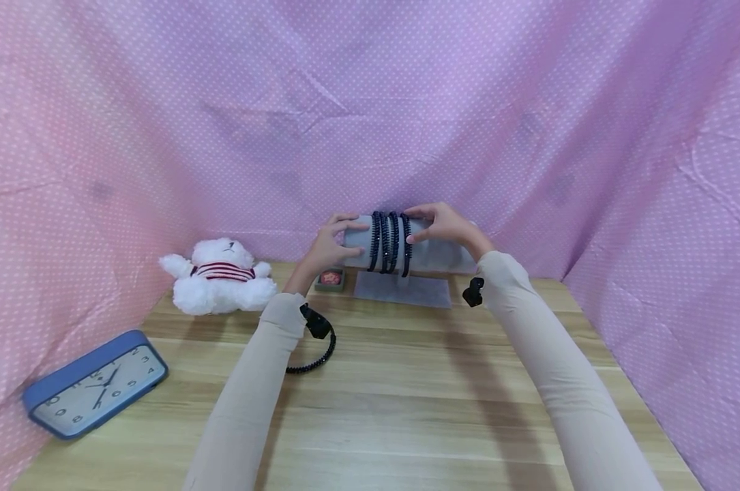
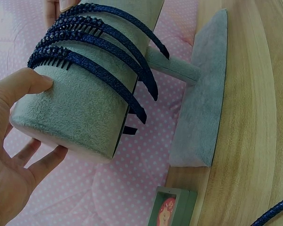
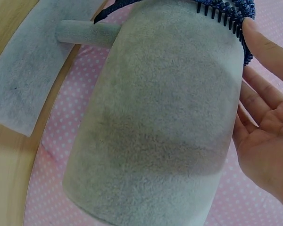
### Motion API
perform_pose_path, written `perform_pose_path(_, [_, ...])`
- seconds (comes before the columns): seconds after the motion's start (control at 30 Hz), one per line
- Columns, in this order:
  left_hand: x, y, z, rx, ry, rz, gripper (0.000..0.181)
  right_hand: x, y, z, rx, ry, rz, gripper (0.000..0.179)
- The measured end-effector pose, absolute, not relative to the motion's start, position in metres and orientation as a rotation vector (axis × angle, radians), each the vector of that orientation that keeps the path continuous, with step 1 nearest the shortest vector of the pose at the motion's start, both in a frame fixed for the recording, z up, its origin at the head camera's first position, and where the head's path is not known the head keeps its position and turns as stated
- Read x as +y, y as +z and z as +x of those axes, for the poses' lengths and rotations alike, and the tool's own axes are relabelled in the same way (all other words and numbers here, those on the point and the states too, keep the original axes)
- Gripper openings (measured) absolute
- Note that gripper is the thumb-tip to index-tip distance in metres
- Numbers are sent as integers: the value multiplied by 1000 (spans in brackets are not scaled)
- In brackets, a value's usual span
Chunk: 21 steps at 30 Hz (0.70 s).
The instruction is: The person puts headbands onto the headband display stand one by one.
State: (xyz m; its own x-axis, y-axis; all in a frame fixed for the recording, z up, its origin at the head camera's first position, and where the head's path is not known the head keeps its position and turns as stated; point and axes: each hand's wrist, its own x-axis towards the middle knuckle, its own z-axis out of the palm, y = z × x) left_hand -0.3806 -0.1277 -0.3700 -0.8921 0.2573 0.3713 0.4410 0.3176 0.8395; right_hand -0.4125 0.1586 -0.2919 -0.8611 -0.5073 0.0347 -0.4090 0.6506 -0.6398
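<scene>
Several dark blue beaded headbands with comb teeth sit around a grey, plush-covered roll stand. At the stand's left end, my left hand grips the roll, thumb on the front and fingers around the far side. My right hand pinches the rightmost headband, its thumb against the teeth at the band's edge in the right wrist view. The fingers behind the roll are partly hidden. Another dark beaded headband lies on the table near my left wrist, partly covered by the sleeve.
A small green box with a red picture stands left of the stand's grey base. Further left sit a white plush toy in a striped shirt and a blue clock. Pink dotted cloth hangs around the wooden table.
</scene>
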Motion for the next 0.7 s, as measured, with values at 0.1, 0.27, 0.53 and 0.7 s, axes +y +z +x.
perform_pose_path(0.1, [-128,-371,-381,-2408,-1618,-644,45,158,-292,-413,2725,-989,-756,71])
perform_pose_path(0.27, [-127,-371,-381,-2398,-1637,-645,45,158,-293,-414,2733,-998,-760,70])
perform_pose_path(0.53, [-125,-364,-374,-2408,-1653,-650,47,157,-295,-416,2732,-1027,-757,68])
perform_pose_path(0.7, [-125,-364,-374,-2403,-1627,-654,45,160,-296,-416,2719,-1049,-767,67])
